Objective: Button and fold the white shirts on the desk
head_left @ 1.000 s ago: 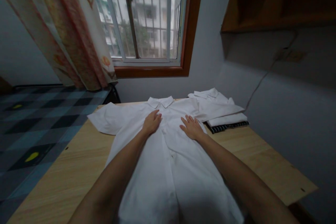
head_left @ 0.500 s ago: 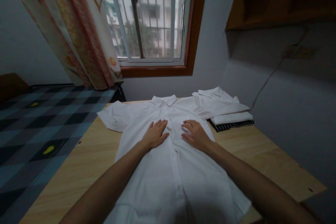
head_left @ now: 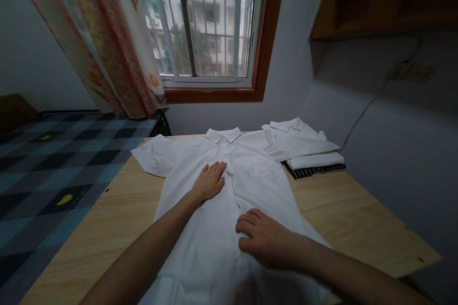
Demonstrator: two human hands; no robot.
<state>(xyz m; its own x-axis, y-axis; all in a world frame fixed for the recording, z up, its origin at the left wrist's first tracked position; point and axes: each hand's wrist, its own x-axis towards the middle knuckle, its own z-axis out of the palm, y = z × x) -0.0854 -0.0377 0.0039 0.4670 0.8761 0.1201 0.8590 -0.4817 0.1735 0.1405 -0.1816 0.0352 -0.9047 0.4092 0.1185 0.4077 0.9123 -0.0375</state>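
Observation:
A white short-sleeved, collared shirt lies front up on the wooden table, its button placket running down the middle. My left hand rests flat on its chest, just left of the placket, fingers stretched out. Lower down, my right hand is at the placket with its fingers curled in and the thumb close to them, closed on the shirt's front edge. Its fingertips partly hide the cloth there. Between the two hands the placket is slightly rumpled.
Folded clothes, white over dark striped cloth, are stacked at the table's back right, touched by the shirt's sleeve. The bare wooden tabletop shows on both sides. A checked bed stands left, a window behind, a shelf upper right.
My right hand has moved down the shirt toward me, and its spread fingers have curled in at the placket. My left hand has stayed almost where it was.

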